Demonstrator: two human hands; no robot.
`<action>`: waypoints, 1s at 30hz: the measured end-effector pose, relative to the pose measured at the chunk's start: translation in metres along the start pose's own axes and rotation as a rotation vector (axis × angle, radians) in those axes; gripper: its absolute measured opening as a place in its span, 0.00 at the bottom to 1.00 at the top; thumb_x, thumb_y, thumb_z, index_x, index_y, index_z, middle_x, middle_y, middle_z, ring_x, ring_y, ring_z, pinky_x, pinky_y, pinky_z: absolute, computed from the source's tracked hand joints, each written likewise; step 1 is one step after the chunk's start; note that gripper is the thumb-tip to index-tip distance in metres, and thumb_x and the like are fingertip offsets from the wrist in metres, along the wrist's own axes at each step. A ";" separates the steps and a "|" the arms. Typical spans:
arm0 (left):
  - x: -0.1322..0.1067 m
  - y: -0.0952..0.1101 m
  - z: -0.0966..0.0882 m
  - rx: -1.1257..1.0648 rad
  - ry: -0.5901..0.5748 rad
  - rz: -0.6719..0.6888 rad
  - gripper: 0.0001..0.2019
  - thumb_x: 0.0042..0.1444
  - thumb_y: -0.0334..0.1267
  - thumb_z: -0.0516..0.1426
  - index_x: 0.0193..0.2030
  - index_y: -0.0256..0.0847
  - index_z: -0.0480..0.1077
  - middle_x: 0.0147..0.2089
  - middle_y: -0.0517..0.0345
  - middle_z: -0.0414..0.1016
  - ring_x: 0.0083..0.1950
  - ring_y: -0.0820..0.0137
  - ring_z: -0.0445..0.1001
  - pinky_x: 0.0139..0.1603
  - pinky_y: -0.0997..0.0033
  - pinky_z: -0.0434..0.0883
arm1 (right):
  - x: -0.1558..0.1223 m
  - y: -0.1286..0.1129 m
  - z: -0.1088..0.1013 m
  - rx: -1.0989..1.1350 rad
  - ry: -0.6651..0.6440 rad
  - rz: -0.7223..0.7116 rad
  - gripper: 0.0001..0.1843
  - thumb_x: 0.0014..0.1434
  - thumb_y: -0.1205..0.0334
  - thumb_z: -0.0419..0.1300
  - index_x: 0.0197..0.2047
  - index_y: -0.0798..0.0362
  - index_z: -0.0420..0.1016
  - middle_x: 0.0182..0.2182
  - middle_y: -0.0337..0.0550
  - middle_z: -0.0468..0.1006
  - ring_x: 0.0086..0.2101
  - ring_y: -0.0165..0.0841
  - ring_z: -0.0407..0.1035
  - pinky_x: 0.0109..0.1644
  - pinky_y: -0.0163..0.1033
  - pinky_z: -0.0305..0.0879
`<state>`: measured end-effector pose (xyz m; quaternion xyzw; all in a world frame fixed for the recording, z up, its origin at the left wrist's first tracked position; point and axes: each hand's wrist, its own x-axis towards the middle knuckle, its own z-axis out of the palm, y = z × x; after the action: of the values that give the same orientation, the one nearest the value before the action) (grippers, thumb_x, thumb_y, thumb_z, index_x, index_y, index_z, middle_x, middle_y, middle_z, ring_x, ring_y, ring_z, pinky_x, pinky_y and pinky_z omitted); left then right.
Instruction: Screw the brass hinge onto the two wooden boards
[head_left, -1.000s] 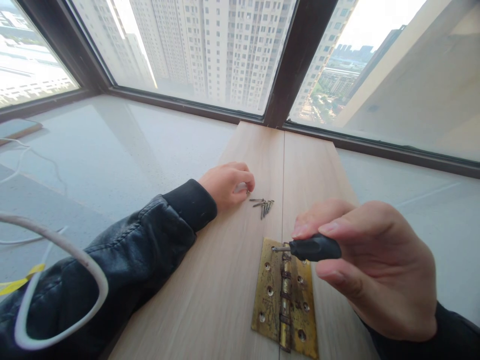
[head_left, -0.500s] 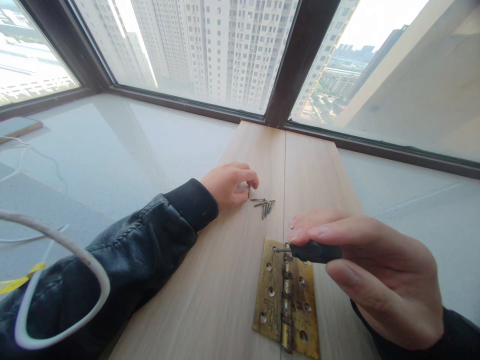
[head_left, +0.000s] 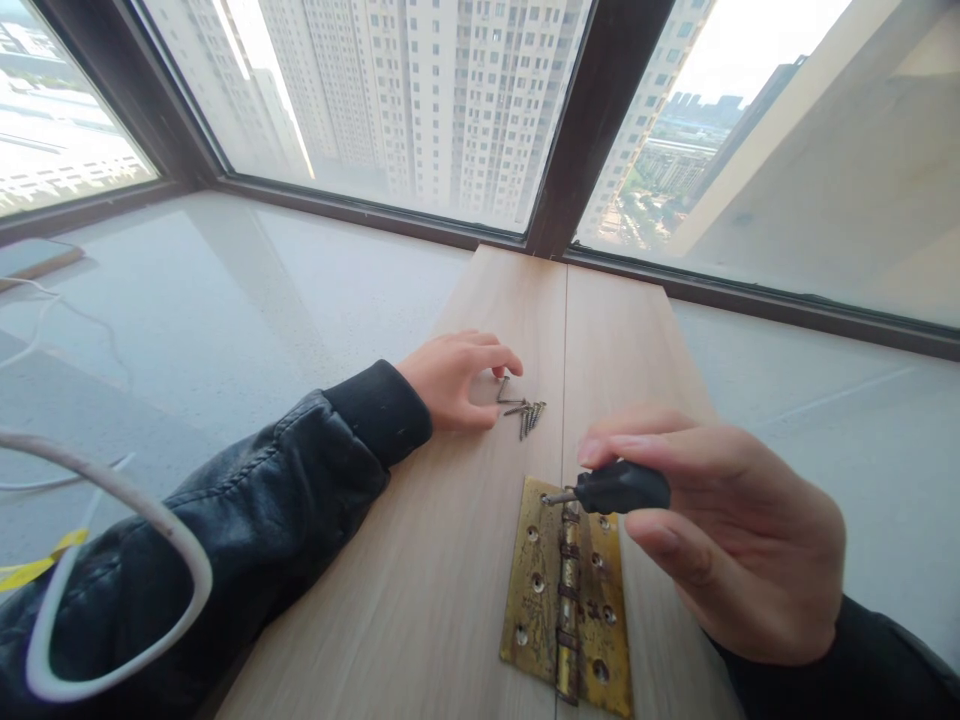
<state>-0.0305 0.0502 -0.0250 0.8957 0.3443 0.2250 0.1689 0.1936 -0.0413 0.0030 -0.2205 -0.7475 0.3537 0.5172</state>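
Observation:
In the head view, my left hand (head_left: 454,380) rests on the pale wooden boards with thumb and forefinger apart. One screw (head_left: 503,388) is just by the forefinger, beside a small pile of screws (head_left: 532,418). My right hand (head_left: 739,530) grips a short screwdriver (head_left: 622,487) by its black handle. The screwdriver lies nearly level, its shaft pointing left and its tip at the upper left hole of a worn brass hinge (head_left: 516,610). The hinge lies spread flat over the seam between two boards (head_left: 420,590).
A white cable (head_left: 196,560) with a yellow tag (head_left: 37,568) loops over my left sleeve. A flat phone-like object (head_left: 37,262) lies far left on the white sill (head_left: 337,270). Dark window frames (head_left: 547,230) stand at the back.
My left thumb and forefinger have parted and let go of a screw, which is now beside the pile. The screwdriver handle has tilted slightly, its tip staying at the same hinge hole.

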 end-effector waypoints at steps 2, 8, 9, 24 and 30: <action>0.000 0.000 0.000 -0.008 -0.012 0.019 0.18 0.48 0.35 0.58 0.48 0.37 0.72 0.44 0.52 0.75 0.45 0.65 0.71 0.52 0.62 0.68 | -0.002 -0.002 0.000 -0.031 -0.030 0.015 0.15 0.58 0.71 0.63 0.50 0.52 0.75 0.41 0.43 0.78 0.42 0.34 0.73 0.45 0.39 0.73; 0.001 0.000 0.002 -0.022 -0.011 0.077 0.20 0.48 0.32 0.57 0.51 0.35 0.72 0.46 0.51 0.75 0.48 0.64 0.72 0.54 0.62 0.68 | -0.007 -0.005 -0.003 -0.110 -0.059 0.065 0.22 0.59 0.73 0.58 0.55 0.47 0.73 0.45 0.41 0.78 0.45 0.33 0.72 0.49 0.37 0.72; 0.001 0.000 0.002 -0.026 -0.010 0.086 0.20 0.48 0.31 0.57 0.51 0.35 0.72 0.47 0.50 0.76 0.48 0.64 0.72 0.54 0.62 0.68 | -0.007 -0.006 -0.003 -0.101 -0.060 0.055 0.24 0.59 0.74 0.58 0.56 0.47 0.72 0.45 0.41 0.77 0.44 0.32 0.72 0.49 0.37 0.72; 0.001 -0.002 0.006 -0.035 0.022 0.109 0.17 0.51 0.35 0.57 0.48 0.36 0.75 0.44 0.50 0.76 0.46 0.64 0.72 0.53 0.60 0.69 | -0.002 0.000 -0.008 -0.166 -0.098 -0.113 0.26 0.53 0.80 0.62 0.54 0.51 0.71 0.41 0.43 0.74 0.40 0.34 0.71 0.41 0.41 0.72; 0.001 0.000 0.005 -0.044 0.007 0.101 0.17 0.51 0.35 0.57 0.48 0.37 0.75 0.45 0.50 0.75 0.46 0.64 0.72 0.52 0.60 0.69 | 0.001 -0.001 -0.007 -0.170 -0.189 -0.178 0.29 0.53 0.80 0.60 0.58 0.54 0.68 0.49 0.46 0.74 0.49 0.37 0.69 0.51 0.43 0.70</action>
<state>-0.0275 0.0496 -0.0285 0.9072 0.2944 0.2440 0.1755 0.1995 -0.0392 0.0056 -0.1623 -0.8366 0.2610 0.4534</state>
